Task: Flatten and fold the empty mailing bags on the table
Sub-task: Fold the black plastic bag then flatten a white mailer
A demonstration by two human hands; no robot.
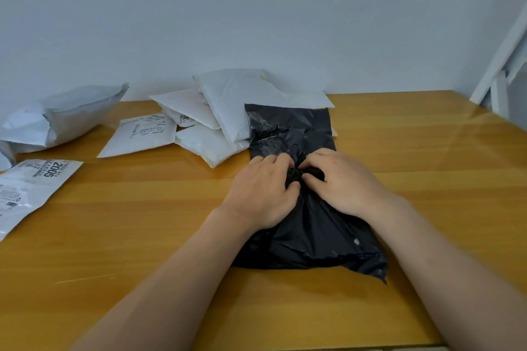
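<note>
Pressing down on the black mailing bag, we are working near the middle of the tabletop, a little toward its right side, with the bag's near end lying closer to the front edge and its far end reaching toward the back edge. We are bunching a dark fold of the plastic at the bag's middle: our left hand is pinching the gather between thumb and curled fingers, and our right hand is gripping the same gather from the other side, fingertips almost touching. To do this step well, we are judging that the trapped air should be driven out toward the open far end, so we ought to be keeping the heels of both hands low on the plastic and smoothing outward before creasing, lest the slippery film spring back. The bag's long axis is running from front to back, its crinkled, glossy far end pointing at the wall and just beside the heap of white mailing bags near the back edge. More grey and white mailing bags are lying along the left edge, not yet folded.
</note>
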